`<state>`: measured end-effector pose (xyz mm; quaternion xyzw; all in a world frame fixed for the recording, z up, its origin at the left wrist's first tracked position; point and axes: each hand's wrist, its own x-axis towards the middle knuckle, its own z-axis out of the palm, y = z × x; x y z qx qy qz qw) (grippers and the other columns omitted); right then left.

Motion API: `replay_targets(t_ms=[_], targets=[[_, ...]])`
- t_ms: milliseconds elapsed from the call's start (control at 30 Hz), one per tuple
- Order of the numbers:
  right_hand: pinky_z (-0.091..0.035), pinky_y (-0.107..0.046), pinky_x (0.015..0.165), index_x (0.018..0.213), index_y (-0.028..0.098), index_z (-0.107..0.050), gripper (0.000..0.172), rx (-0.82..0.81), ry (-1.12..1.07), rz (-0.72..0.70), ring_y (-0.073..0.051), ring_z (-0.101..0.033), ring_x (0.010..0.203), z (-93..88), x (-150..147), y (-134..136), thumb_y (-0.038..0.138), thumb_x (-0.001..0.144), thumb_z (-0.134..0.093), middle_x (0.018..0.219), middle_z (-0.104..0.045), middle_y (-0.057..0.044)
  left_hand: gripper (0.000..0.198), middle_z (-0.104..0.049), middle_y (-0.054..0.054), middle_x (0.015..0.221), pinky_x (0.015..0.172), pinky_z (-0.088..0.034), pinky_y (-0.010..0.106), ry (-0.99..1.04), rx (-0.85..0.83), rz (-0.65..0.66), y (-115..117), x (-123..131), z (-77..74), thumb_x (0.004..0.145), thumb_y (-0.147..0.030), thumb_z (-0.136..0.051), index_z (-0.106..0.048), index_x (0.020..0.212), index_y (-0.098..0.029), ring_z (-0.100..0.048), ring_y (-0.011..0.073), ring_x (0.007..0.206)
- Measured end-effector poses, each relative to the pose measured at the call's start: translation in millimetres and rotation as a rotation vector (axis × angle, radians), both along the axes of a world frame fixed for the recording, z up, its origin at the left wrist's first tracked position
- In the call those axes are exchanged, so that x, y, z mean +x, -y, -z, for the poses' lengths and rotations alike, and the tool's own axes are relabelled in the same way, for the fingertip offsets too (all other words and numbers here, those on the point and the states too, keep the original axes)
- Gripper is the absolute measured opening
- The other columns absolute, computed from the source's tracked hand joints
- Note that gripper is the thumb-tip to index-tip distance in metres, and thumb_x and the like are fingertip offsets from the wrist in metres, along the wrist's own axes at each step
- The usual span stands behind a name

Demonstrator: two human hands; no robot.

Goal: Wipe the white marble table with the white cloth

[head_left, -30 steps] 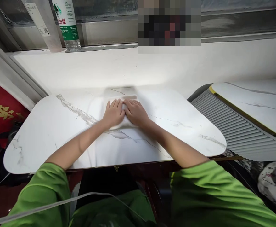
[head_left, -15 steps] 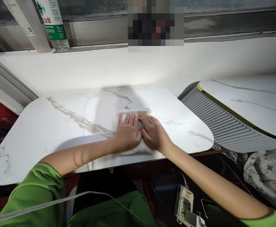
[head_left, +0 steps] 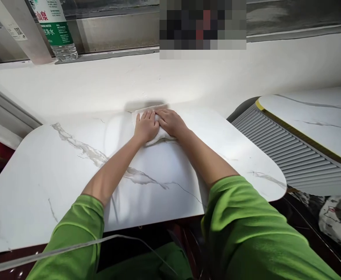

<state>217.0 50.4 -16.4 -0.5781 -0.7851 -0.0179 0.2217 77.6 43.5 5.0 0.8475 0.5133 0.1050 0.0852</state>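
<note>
A folded white cloth (head_left: 162, 135) lies on the white marble-patterned table (head_left: 164, 167), close to its far edge by the wall. My left hand (head_left: 147, 126) presses down on the cloth's left part, with the fingers pointing away from me. Beside it, my right hand (head_left: 172, 122) holds the right part of the cloth, its fingers angled left and meeting the left hand's fingers. Both palms cover much of the cloth, so only its far rim and near edge show.
A water bottle (head_left: 60, 37) with a green label and a translucent container (head_left: 27, 35) stand on the sill at the upper left. To the right is a second marbled tabletop (head_left: 319, 112) with a ribbed grey side. A pale cable (head_left: 79, 245) crosses low in front.
Both hands have pushed the cloth away from me and slightly left, from the table's near half to its far edge. My arms are now stretched further forward.
</note>
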Motion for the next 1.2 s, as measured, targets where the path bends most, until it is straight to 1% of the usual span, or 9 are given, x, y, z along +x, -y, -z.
replay_targets(t_ms=[100,200,367,467,533,667,767,867,1200], targets=[[-0.037,-0.045,0.113,0.136,0.009,-0.057,0.054,-0.004,0.017,0.002,-0.027,-0.052,0.133,0.6,0,15,0.016,0.088,-0.035,0.143,-0.058,-0.014,0.056,-0.027,0.007,0.164,0.126,-0.009,0.044,-0.019,-0.002,0.019,11,-3,-1.2,0.102,-0.025,-0.023,-0.029,0.156,-0.009,-0.02,0.0207,0.152],[-0.036,-0.046,0.114,0.138,0.008,-0.055,0.054,-0.003,0.035,0.001,-0.027,-0.05,0.135,1.1,-2,42,0.017,0.09,-0.033,0.145,-0.055,-0.014,0.056,-0.026,0.009,0.164,0.126,-0.009,0.045,-0.046,-0.008,0.045,36,-6,-3.6,0.102,-0.025,-0.023,-0.028,0.156,-0.009,-0.02,0.0217,0.153],[-0.037,-0.048,0.116,0.138,0.007,-0.055,0.054,-0.004,0.082,-0.037,-0.026,-0.049,0.137,0.6,6,123,0.019,0.093,-0.029,0.145,-0.056,-0.015,0.059,-0.025,0.014,0.163,0.125,-0.011,0.052,-0.069,-0.026,0.063,114,-3,-4.6,0.101,-0.025,-0.024,-0.027,0.155,-0.003,-0.019,0.0275,0.153],[-0.039,-0.048,0.116,0.138,0.005,-0.055,0.053,0.016,0.088,-0.062,-0.028,-0.049,0.138,1.0,26,182,0.024,0.096,-0.03,0.146,-0.054,-0.017,0.06,-0.026,0.016,0.163,0.124,-0.013,0.056,-0.064,-0.021,0.142,163,12,-3.8,0.102,-0.031,-0.026,-0.028,0.154,-0.001,-0.019,0.0311,0.152],[-0.041,-0.052,0.114,0.14,0.006,-0.054,0.052,0.032,0.091,-0.01,-0.029,-0.05,0.137,2.5,44,217,0.025,0.097,-0.03,0.145,-0.055,-0.018,0.06,-0.028,0.016,0.162,0.123,-0.016,0.056,-0.062,-0.018,0.22,187,26,-3.2,0.102,-0.032,-0.027,-0.03,0.153,-0.001,-0.021,0.0311,0.152],[-0.041,-0.054,0.115,0.141,0.011,-0.053,0.052,0.039,0.088,0.054,-0.028,-0.051,0.136,6.2,81,251,0.024,0.097,-0.029,0.143,-0.057,-0.016,0.059,-0.033,0.02,0.159,0.12,-0.023,0.057,-0.034,0.066,0.318,209,59,0.9,0.1,-0.03,-0.033,-0.035,0.15,0.001,-0.028,0.0333,0.149],[-0.043,-0.054,0.114,0.139,0.013,-0.056,0.052,0.037,0.072,0.053,-0.029,-0.053,0.134,7.0,104,242,0.024,0.095,-0.029,0.141,-0.059,-0.015,0.057,-0.038,0.02,0.157,0.119,-0.026,0.058,0.01,0.133,0.324,202,80,6.3,0.099,-0.027,-0.036,-0.04,0.147,0.002,-0.032,0.0338,0.147],[-0.042,-0.055,0.113,0.138,0.012,-0.057,0.053,0.013,0.077,0.043,-0.029,-0.054,0.133,5.6,121,209,0.024,0.093,-0.031,0.141,-0.059,-0.016,0.057,-0.038,0.019,0.157,0.121,-0.023,0.058,0.012,0.124,0.31,177,96,7.7,0.099,-0.026,-0.035,-0.038,0.148,0.003,-0.03,0.0321,0.148],[-0.043,-0.05,0.109,0.134,0.016,-0.059,0.053,0.001,0.014,0.068,-0.032,-0.057,0.127,3.4,135,47,0.02,0.085,-0.04,0.138,-0.063,-0.01,0.059,-0.026,0.01,0.164,0.126,-0.008,0.045,-0.059,-0.049,0.194,26,123,-3.3,0.099,-0.024,-0.023,-0.027,0.155,-0.007,-0.019,0.0202,0.153]])
